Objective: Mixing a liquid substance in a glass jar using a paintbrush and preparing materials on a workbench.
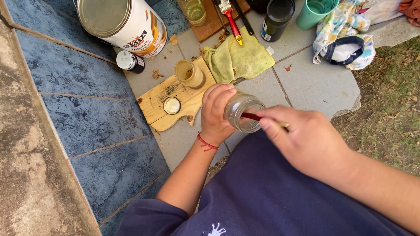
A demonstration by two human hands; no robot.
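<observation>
I am outdoors, above pale grey paving slabs (306, 83) that meet blue tiles at the left of the frame and dry grass at the right. At the centre, my left hand (216, 113) is wrapped around a small clear glass jar (243, 111), fingers curled over its side, holding it tilted with the mouth turned toward my right hand (306, 140). That hand pinches a thin red-handled brush (253, 116) between thumb and fingertips, its far end reaching inside the jar's mouth. A red string bracelet (206, 143) circles my left wrist.

Just up and left of the jar lies a light wooden board (157, 102) carrying a round white lid (171, 105) and a small yellowish glass jar (189, 73). Beside the board, toward upper centre, sits a crumpled yellow cloth (245, 59) with a red-handled flat paintbrush (230, 19) resting on its top edge. At the upper left stands a large white paint can (127, 22) with a small dark bottle (130, 61) in front of it. A black jar (276, 18), a green plastic cup (316, 12) and patterned fabric (345, 43) fill the upper right.
</observation>
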